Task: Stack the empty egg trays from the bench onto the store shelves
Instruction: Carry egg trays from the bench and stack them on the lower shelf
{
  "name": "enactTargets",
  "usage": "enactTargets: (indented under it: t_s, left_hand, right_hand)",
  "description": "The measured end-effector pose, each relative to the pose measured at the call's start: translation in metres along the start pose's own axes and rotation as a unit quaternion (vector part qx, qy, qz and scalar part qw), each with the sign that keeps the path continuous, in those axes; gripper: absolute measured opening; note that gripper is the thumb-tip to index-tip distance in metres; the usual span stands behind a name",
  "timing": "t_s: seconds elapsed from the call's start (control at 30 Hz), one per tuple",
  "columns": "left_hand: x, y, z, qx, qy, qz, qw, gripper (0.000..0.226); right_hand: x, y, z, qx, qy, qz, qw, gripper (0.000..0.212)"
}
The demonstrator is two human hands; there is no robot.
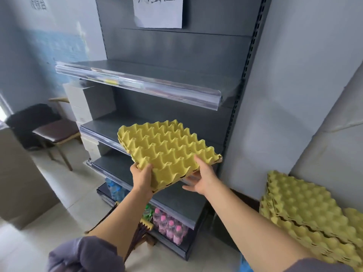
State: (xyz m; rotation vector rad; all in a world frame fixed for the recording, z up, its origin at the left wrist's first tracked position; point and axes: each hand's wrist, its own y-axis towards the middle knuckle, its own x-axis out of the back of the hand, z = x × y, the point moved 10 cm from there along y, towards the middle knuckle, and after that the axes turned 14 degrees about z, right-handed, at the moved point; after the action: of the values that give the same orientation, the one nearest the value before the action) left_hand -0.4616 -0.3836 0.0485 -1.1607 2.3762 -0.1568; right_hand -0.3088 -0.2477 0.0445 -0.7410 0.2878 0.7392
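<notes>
the yellow paper-pulp egg tray is up in the air, tilted, just in front of the front edge of the middle grey metal shelf, not on it yet. it looks light and a bit stiff, but thin at the rim, so it could bend or tear. holding the near edge with both hands seems best. the left hand grips the near left corner, thumb on top. the right hand pinches the near right edge, fingers under. more yellow trays sit piled low on the right. the white paper sign has writing, cut off, so i cannot read it.
</notes>
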Motion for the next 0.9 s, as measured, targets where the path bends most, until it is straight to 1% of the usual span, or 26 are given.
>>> enactTargets:
  t_s: [0.1, 0.2, 0.27, 0.33, 0.43, 0.5, 0.57, 0.6, 0.7, 0.8, 0.9]
  left_hand:
    - [-0.002, 0.032, -0.002, -0.011, -0.025, -0.002, 1.000, 0.049]
    - [0.003, 0.073, -0.009, -0.010, -0.036, -0.019, 0.999, 0.047]
    - [0.009, 0.100, -0.014, 0.015, -0.036, -0.009, 0.999, 0.046]
    - [0.016, 0.128, -0.022, 0.046, -0.033, 0.024, 0.998, 0.044]
    - [0.033, 0.159, -0.028, 0.093, -0.017, 0.049, 0.994, 0.040]
    - [0.054, 0.183, -0.037, 0.083, -0.021, 0.023, 0.996, 0.045]
    - [0.076, 0.210, -0.048, 0.067, -0.024, -0.005, 0.997, 0.057]
    - [0.084, 0.223, -0.054, 0.062, -0.014, -0.004, 0.998, 0.059]
    - [0.106, 0.260, -0.076, 0.059, 0.053, 0.012, 0.997, 0.055]
    - [0.127, 0.301, -0.098, 0.070, 0.096, 0.032, 0.992, 0.059]
    - [0.149, 0.336, -0.117, 0.082, 0.128, 0.057, 0.987, 0.067]
  right_hand:
    - [-0.042, 0.039, -0.007, -0.024, -0.071, 0.006, 0.997, 0.067]
    - [-0.070, 0.084, 0.005, 0.005, -0.103, 0.003, 0.995, 0.072]
    - [-0.078, 0.110, 0.016, 0.009, -0.115, 0.002, 0.993, 0.065]
    - [-0.087, 0.136, 0.026, 0.005, -0.126, 0.004, 0.992, 0.060]
    - [-0.098, 0.168, 0.030, -0.010, -0.150, -0.012, 0.989, 0.066]
    - [-0.107, 0.194, 0.030, -0.018, -0.161, -0.018, 0.987, 0.070]
    - [-0.119, 0.212, 0.034, -0.017, -0.161, -0.022, 0.986, 0.069]
    - [-0.126, 0.223, 0.034, -0.016, -0.158, -0.021, 0.987, 0.069]
    - [-0.146, 0.256, 0.035, -0.014, -0.155, -0.031, 0.987, 0.070]
    - [-0.171, 0.287, 0.033, -0.012, -0.160, -0.046, 0.986, 0.078]
    - [-0.196, 0.316, 0.028, -0.016, -0.149, -0.066, 0.986, 0.083]
